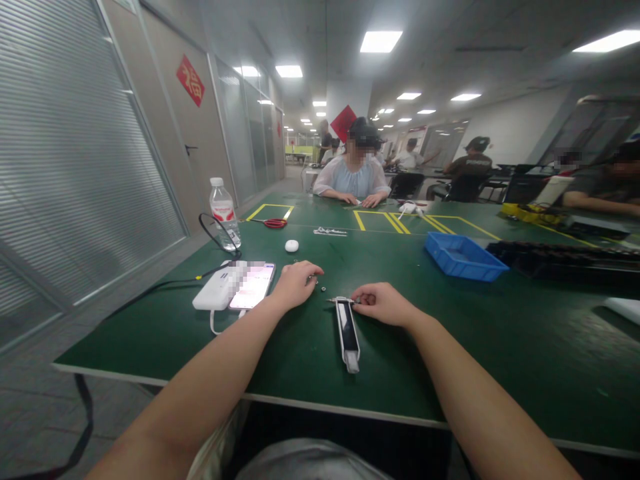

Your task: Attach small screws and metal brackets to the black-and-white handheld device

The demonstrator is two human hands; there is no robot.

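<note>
My right hand is closed with fingers pinched around the end of a thin metal rod. The rod lies across the top end of a long, narrow device with a white frame and dark panel; its near end is a pale, clear-looking piece. To the left, my left hand rests low over the table, its fingers curled together at the tips. Whatever small thing they hold is too small to make out. Between both hands lies a tiny ring-like metal part.
Left on the green table are a lit phone, a white power bank with cables and a water bottle. Farther off are a white case, red-handled scissors and a blue tray. A person sits opposite.
</note>
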